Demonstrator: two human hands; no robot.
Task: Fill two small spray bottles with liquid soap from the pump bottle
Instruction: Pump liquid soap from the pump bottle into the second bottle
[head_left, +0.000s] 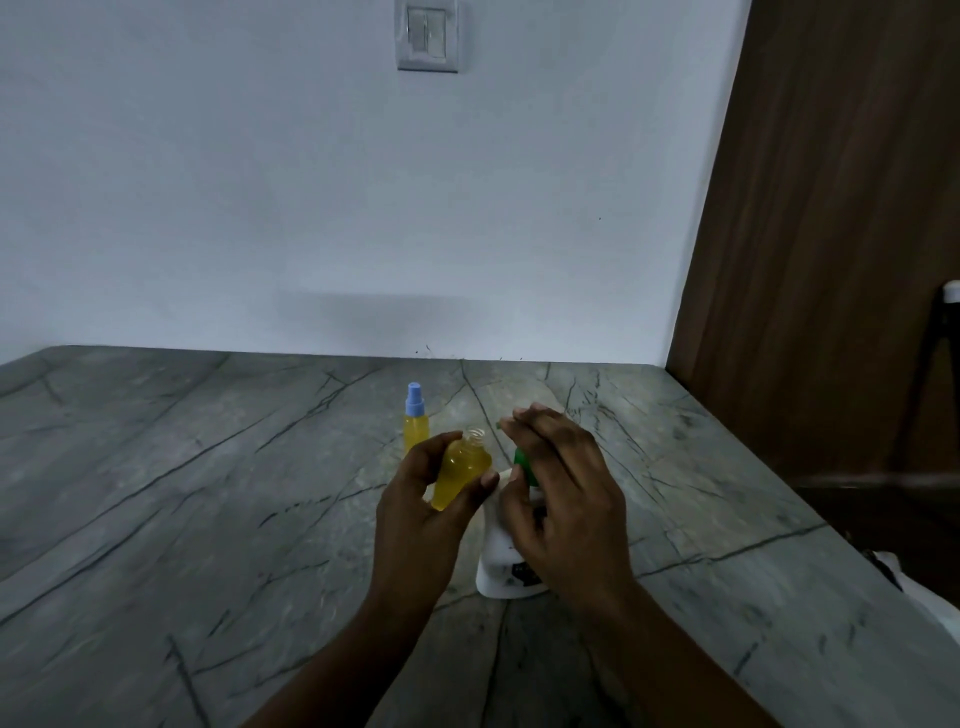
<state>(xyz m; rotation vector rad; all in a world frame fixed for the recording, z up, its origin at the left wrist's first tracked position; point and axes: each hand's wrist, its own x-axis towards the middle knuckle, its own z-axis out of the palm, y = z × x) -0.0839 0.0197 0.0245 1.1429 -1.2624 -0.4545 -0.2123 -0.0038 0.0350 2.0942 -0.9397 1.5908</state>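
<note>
Nearest, on the grey veined countertop (208, 519), just under the right palm: the white pump bottle (501, 564), upright, with its green pump head (521, 464) peeking out beneath the fingers. Over that head, the right hand (563, 499), back up, fingers stretched forward and lying loosely together, wrapped round nothing; too blurred to tell whether pressing down or merely resting. Just beside it, the left hand (418, 506), thumb on one side and fingertips on the other, clamped on the open spray bottle (462, 470). Held off the counter, tilted, bare threaded neck uppermost and leaning toward the right fingertips, near the pump head but apart from it. Yellow liquid inside, up to about the shoulder. Beyond the left thumb, and partly hidden by it, the capped spray bottle (415, 426): upright on the counter, blue sprayer on top, yellow liquid inside, touched by neither hand. Farther past all the fingers, a pale wall (260, 208) with a switch plate (427, 35) high up, and off beyond the right hand's outer edge a brown wooden panel (831, 208).
</note>
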